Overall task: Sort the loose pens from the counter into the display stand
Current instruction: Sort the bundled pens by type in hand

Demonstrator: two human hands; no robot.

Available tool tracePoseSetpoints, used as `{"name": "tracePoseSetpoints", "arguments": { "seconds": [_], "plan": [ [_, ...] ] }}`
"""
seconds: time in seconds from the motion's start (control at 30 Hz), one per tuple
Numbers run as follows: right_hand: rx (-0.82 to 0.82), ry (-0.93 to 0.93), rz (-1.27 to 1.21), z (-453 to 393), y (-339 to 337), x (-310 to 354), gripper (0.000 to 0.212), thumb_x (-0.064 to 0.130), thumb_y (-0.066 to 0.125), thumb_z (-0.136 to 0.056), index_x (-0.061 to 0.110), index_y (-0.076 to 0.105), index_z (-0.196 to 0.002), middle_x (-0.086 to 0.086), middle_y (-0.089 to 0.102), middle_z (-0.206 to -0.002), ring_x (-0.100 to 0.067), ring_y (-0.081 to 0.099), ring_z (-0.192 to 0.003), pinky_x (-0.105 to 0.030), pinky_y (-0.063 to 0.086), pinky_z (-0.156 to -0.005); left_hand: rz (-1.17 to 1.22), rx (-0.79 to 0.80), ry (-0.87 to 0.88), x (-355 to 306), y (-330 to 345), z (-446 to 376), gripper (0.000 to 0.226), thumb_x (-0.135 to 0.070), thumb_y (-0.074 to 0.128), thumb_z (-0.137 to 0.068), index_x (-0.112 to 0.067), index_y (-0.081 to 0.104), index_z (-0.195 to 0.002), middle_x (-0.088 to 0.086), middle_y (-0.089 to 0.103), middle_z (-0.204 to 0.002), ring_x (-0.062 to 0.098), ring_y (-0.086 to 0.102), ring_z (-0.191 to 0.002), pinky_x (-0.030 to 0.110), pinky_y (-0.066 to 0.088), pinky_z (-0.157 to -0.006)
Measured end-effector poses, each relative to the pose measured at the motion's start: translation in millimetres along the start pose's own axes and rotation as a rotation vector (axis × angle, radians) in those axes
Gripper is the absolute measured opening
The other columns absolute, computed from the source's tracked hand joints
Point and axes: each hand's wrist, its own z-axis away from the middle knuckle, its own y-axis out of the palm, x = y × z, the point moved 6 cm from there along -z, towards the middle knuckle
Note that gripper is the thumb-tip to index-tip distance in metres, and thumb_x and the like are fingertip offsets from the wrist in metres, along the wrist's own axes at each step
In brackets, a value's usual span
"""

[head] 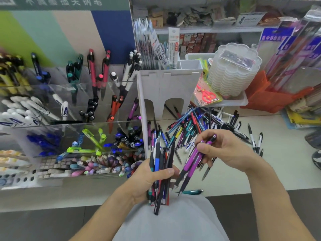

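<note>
1. Both hands are busy just above the near edge of the counter (234,171). Left hand (149,181) is wrapped round a fat bundle of pens (160,164), held roughly upright, thumb across the front. Right hand (224,150) pinches two or three purple pens (192,162) near their clicker ends, tips slanting down towards the bundle.

2. One teal pen (191,191) lies alone at the counter's near edge, just below the purple pens.

3. Beyond the hands, a loose pile of pens (199,129) sprawls criss-crossed over the counter, reaching under a white holder (166,87).

4. To the left stands the clear display stand (73,122), its tiered compartments already holding pens grouped by colour. A purple pen (132,110) shows in a middle compartment on the stand's right side.

5. Handling, as a judgement: the pens look light, stiff and smooth, so a full bundle may fan out or slip. Gripping the rubbery barrel section, mid-length, should hold best; dropping them clicker-up suits the stand.

6. Farthest back, a stack of clear plastic trays (232,72) and shop shelves (199,30).
</note>
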Motion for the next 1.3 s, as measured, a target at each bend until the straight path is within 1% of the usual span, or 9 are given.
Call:
{"name": "tracePoseSetpoints", "arguments": {
  "seconds": [0.1, 0.27, 0.53, 0.73, 0.9, 1.0, 1.1, 1.17, 1.3],
  "plan": [
    [0.028, 0.027, 0.041, 1, 1, 2, 0.01, 0.01, 0.074, -0.088, 0.003, 0.068, -0.092, -0.018, 0.066, -0.069, -0.027, 0.062, -0.053, -0.032, 0.053, -0.049, -0.029, 0.002, 0.032, -2, 1, 2, 0.035, -0.011, 0.078, -0.08, 0.004, 0.065, -0.108, 0.021, 0.072, -0.102, 0.037, 0.071, -0.089, 0.042, 0.059, -0.074],
    [0.162, 0.072, 0.111, -2, 42, -2, 0.004, 0.002, 0.069, -0.093, 0.002, 0.065, -0.092, -0.013, 0.067, -0.066, -0.025, 0.063, -0.054, -0.03, 0.052, -0.047, -0.051, 0.06, 0.011, 3, 3, 1, 0.048, -0.022, 0.085, -0.076, -0.007, 0.066, -0.117, 0.024, 0.068, -0.119, 0.042, 0.065, -0.112, 0.057, 0.051, -0.1],
    [0.249, 0.095, -0.026, 6, 80, -23, 0.024, 0.014, 0.076, -0.091, -0.007, 0.067, -0.096, -0.006, 0.056, -0.061, -0.019, 0.044, -0.048, -0.025, 0.038, -0.046, 0.031, 0.026, 0.0, 8, 3, 2, 0.03, -0.011, 0.076, -0.073, -0.007, 0.074, -0.102, 0.024, 0.071, -0.103, 0.034, 0.071, -0.09, 0.042, 0.06, -0.076],
    [0.036, 0.217, -0.063, 6, 73, -40, 0.03, 0.026, 0.056, -0.102, 0.001, 0.058, -0.086, -0.003, 0.055, -0.065, -0.011, 0.041, -0.051, -0.02, 0.037, -0.05, 0.121, -0.044, -0.056, 12, 0, 2, 0.041, -0.006, 0.078, -0.078, 0.007, 0.064, -0.114, 0.027, 0.07, -0.1, 0.037, 0.071, -0.087, 0.043, 0.061, -0.073],
    [-0.157, 0.198, -0.244, -4, 61, -50, 0.04, 0.022, 0.042, -0.107, 0.004, 0.063, -0.077, -0.01, 0.063, -0.069, -0.022, 0.064, -0.065, -0.041, 0.055, -0.08, 0.274, 0.003, -0.065, 14, 0, -1, 0.043, -0.002, 0.076, -0.074, 0.003, 0.06, -0.114, 0.019, 0.067, -0.092, 0.033, 0.068, -0.08, 0.049, 0.057, -0.082],
    [-0.177, 0.187, -0.441, -7, 66, -50, 0.024, 0.015, 0.041, -0.108, 0.004, 0.055, -0.091, -0.011, 0.055, -0.067, -0.02, 0.053, -0.054, -0.028, 0.053, -0.056, 0.344, 0.092, -0.053, 12, 5, 0, 0.058, -0.006, 0.088, -0.068, -0.002, 0.06, -0.119, 0.017, 0.065, -0.092, 0.031, 0.068, -0.081, 0.048, 0.057, -0.08],
    [-0.111, 0.185, -0.473, -5, 71, -46, 0.009, 0.016, 0.058, -0.102, 0.01, 0.052, -0.097, -0.002, 0.033, -0.058, -0.012, 0.024, -0.044, -0.022, 0.026, -0.038, 0.258, 0.07, -0.04, 7, 7, 1, 0.058, -0.021, 0.089, -0.071, 0.0, 0.06, -0.117, 0.019, 0.064, -0.091, 0.032, 0.066, -0.078, 0.047, 0.057, -0.078],
    [-0.04, 0.149, -0.247, -4, 77, -39, 0.01, 0.022, 0.073, -0.093, 0.021, 0.064, -0.098, -0.012, 0.043, -0.06, -0.015, 0.03, -0.043, -0.025, 0.026, -0.041, 0.124, 0.031, -0.02, 4, 8, 1, 0.056, -0.032, 0.08, -0.076, 0.004, 0.059, -0.114, 0.024, 0.067, -0.091, 0.035, 0.069, -0.079, 0.046, 0.058, -0.076],
    [-0.061, 0.163, -0.187, -8, 81, -25, 0.013, 0.023, 0.08, -0.086, 0.018, 0.069, -0.091, -0.022, 0.072, -0.084, -0.031, 0.071, -0.071, -0.05, 0.059, -0.069, 0.136, 0.063, -0.057, 4, 3, 4, 0.059, -0.027, 0.071, -0.082, -0.002, 0.055, -0.132, 0.03, 0.067, -0.118, 0.046, 0.067, -0.106, 0.055, 0.055, -0.089]
  ]
}}
